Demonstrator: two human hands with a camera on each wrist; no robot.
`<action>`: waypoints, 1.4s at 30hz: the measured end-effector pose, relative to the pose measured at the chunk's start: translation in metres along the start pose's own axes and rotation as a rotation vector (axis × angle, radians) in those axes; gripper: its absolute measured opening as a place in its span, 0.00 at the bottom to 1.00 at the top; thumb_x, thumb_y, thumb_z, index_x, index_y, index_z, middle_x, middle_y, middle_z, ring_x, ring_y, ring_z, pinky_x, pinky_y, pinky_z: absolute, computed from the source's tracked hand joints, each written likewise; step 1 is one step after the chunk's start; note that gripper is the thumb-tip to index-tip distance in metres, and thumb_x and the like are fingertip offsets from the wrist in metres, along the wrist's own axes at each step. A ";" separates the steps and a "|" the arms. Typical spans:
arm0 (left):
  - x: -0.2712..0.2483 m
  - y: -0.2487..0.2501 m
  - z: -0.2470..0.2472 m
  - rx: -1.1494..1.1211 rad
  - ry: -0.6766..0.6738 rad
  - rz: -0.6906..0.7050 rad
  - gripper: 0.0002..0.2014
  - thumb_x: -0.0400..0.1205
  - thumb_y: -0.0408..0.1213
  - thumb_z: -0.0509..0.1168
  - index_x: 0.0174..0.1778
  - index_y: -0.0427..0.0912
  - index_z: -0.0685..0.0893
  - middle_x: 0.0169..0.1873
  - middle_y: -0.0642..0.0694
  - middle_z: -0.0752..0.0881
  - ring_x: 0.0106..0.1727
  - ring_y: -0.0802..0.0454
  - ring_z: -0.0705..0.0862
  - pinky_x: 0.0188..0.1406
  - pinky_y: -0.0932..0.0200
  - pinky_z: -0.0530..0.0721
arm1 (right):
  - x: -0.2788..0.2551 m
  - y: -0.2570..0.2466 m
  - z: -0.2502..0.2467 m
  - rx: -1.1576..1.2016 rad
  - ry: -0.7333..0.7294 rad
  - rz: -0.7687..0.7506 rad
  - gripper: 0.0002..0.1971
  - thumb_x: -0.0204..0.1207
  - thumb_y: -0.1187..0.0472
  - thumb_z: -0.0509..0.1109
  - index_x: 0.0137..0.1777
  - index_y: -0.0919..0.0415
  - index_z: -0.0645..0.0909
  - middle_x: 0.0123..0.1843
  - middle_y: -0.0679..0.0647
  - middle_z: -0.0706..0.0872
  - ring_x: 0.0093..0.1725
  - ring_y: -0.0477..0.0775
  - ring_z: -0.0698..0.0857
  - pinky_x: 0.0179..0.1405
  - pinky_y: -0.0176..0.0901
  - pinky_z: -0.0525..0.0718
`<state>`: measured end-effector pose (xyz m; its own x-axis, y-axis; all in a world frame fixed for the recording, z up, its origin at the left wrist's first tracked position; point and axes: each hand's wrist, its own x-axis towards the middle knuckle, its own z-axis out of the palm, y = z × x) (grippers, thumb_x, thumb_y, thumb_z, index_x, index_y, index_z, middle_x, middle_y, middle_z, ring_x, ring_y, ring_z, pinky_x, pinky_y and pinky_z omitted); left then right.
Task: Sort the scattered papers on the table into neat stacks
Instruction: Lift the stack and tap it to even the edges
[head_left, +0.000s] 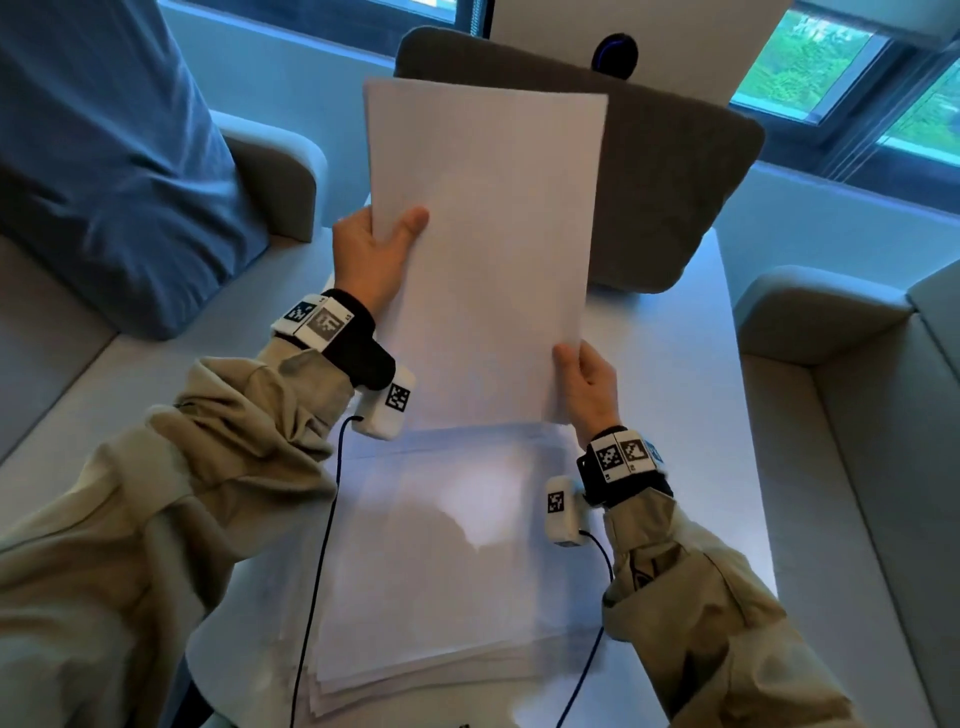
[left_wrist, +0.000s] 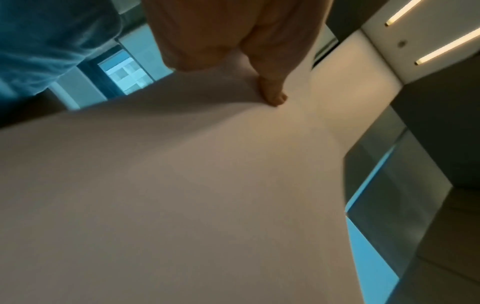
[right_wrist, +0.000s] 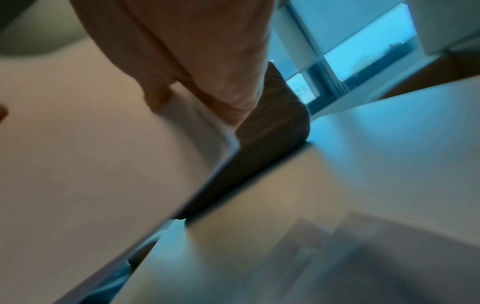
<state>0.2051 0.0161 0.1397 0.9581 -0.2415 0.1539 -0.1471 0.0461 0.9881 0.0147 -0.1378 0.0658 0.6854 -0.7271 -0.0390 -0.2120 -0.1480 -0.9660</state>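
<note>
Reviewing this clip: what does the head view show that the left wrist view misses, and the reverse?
Only the head view shows the right hand pinching the held sheets at their near corner, and the fanned pile lying on the table. Only the left wrist view shows the ceiling light strips. Both show the left hand gripping the sheets' left edge, thumb on top.

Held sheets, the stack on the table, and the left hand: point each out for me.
held sheets (head_left: 488, 234): head view, middle of the blank top sheet.
stack (head_left: 441, 571): head view, centre of its top sheet, on the table.
left hand (head_left: 369, 254): head view, back of the hand, thumb over the sheets' left edge.
</note>
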 end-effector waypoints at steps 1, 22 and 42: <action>-0.001 -0.001 0.000 0.001 -0.013 -0.006 0.15 0.78 0.40 0.71 0.54 0.32 0.86 0.45 0.46 0.88 0.36 0.69 0.85 0.41 0.67 0.84 | -0.004 0.002 -0.002 0.006 0.026 -0.006 0.13 0.84 0.57 0.61 0.47 0.68 0.79 0.41 0.57 0.81 0.39 0.51 0.77 0.41 0.47 0.79; -0.064 -0.018 0.099 0.022 -0.392 -0.092 0.14 0.72 0.30 0.76 0.53 0.35 0.86 0.47 0.43 0.88 0.31 0.74 0.84 0.40 0.73 0.85 | 0.015 -0.045 -0.113 0.008 0.311 -0.130 0.15 0.70 0.64 0.73 0.57 0.56 0.78 0.55 0.55 0.86 0.53 0.54 0.86 0.54 0.49 0.86; -0.073 -0.123 0.194 0.403 -0.445 -0.278 0.23 0.74 0.43 0.75 0.62 0.37 0.83 0.58 0.37 0.86 0.57 0.42 0.85 0.58 0.47 0.84 | 0.058 0.090 -0.147 -0.044 0.193 0.197 0.16 0.80 0.67 0.66 0.66 0.71 0.76 0.61 0.64 0.83 0.56 0.52 0.80 0.56 0.43 0.78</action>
<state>0.1058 -0.1603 0.0090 0.7933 -0.5737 -0.2039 -0.0724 -0.4214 0.9040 -0.0674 -0.2921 0.0141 0.4837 -0.8583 -0.1712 -0.3607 -0.0172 -0.9325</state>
